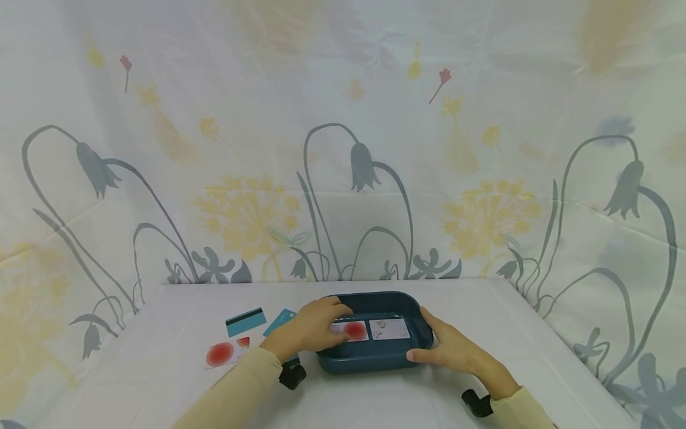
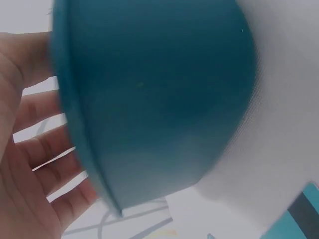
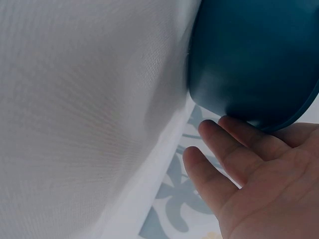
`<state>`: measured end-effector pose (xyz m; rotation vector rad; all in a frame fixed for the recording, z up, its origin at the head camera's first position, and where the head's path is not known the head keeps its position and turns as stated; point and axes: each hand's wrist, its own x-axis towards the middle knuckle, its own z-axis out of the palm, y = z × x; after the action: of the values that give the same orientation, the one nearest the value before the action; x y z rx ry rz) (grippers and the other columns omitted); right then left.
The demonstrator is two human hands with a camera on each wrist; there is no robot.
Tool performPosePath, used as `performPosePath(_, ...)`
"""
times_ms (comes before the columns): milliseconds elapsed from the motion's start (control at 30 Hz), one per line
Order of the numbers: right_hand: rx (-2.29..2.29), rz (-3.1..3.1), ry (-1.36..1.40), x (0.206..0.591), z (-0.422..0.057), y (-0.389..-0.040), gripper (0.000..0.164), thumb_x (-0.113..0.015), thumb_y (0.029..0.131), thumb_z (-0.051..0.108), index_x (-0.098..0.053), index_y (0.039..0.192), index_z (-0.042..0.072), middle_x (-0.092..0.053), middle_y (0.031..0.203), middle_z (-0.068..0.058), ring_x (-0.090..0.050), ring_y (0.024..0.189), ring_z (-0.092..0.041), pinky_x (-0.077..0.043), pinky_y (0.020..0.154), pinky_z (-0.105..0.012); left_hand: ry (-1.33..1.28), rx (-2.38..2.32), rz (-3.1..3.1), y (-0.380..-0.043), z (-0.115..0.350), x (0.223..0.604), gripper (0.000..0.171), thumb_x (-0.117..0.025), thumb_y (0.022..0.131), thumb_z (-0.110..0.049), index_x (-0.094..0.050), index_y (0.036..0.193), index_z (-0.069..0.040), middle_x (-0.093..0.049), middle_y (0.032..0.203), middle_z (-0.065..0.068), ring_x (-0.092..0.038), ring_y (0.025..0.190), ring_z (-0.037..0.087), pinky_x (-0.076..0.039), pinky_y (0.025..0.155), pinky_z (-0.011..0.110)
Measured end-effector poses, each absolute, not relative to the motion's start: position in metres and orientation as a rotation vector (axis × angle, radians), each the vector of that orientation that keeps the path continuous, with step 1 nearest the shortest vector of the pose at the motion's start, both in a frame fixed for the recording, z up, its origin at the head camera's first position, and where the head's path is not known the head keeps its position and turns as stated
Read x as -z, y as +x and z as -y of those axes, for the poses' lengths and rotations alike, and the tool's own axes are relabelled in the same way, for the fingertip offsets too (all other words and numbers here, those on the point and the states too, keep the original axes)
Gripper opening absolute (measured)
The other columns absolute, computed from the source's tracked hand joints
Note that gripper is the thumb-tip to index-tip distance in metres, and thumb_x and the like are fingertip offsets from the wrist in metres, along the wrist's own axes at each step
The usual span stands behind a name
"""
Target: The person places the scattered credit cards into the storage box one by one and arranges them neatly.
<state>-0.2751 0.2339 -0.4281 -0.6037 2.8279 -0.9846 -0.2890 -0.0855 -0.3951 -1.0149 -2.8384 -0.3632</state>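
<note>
A dark blue-green tray [image 1: 370,362] stands on the white table, its near outer wall filling much of both wrist views. Two cards lie flat side by side in it: one with a red circle [image 1: 355,331] and a pale one with small prints [image 1: 389,329]. My left hand [image 1: 318,325] reaches over the tray's left rim, its fingers spread at the red-circle card's left end; the left wrist view hides the fingertips behind the wall. My right hand [image 1: 452,345] rests against the right end, thumb at the near corner, with fairly straight fingers [image 3: 232,144] along the outside.
Left of the tray lie a blue card with a black stripe [image 1: 246,322], another blue card [image 1: 278,320] partly behind my left forearm, and a red-circle card [image 1: 221,354]. A flower-printed cloth [image 1: 343,208] hangs behind the table's far edge.
</note>
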Motion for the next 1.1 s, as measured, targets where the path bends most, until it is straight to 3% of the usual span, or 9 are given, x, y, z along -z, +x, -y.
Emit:
performPosePath(433,0.996,-2.822,-0.604,0.428,-0.233,-0.273,0.107,-0.071,0.078,0.052,-0.016,0.149,-0.006,-0.023,0.152,-0.025,-0.025,0.138,-0.042,-0.025,0.106,-0.059,-0.981,0.472,2.697,-0.258,0.124,0.401,0.047,-0.069,0.086,-0.035,-0.061,0.126,-0.012,-0.057,0.112,0.001,-0.054,0.102,0.019,-0.046,0.087,0.042)
performPosePath(867,0.989,-2.835,-0.630,0.426,-0.233,-0.273,0.107,-0.071,0.078,0.052,-0.015,0.149,-0.007,-0.022,0.152,-0.026,-0.024,0.138,-0.043,-0.025,0.106,-0.059,-0.777,0.568,2.676,-0.238,0.183,0.410,0.047,-0.074,0.083,-0.031,-0.061,0.124,-0.014,-0.057,0.108,-0.002,-0.057,0.097,0.017,-0.050,0.082,0.039)
performPosePath(1100,0.984,-2.828,-0.614,0.426,-0.233,-0.274,0.107,-0.071,0.078,0.052,-0.015,0.149,-0.005,-0.022,0.153,-0.024,-0.024,0.138,-0.042,-0.024,0.106,-0.059,-0.649,0.564,2.714,-0.236,0.213,0.414,0.048,-0.076,0.081,-0.029,-0.062,0.122,-0.010,-0.059,0.107,0.003,-0.057,0.091,0.018,-0.049,0.079,0.041)
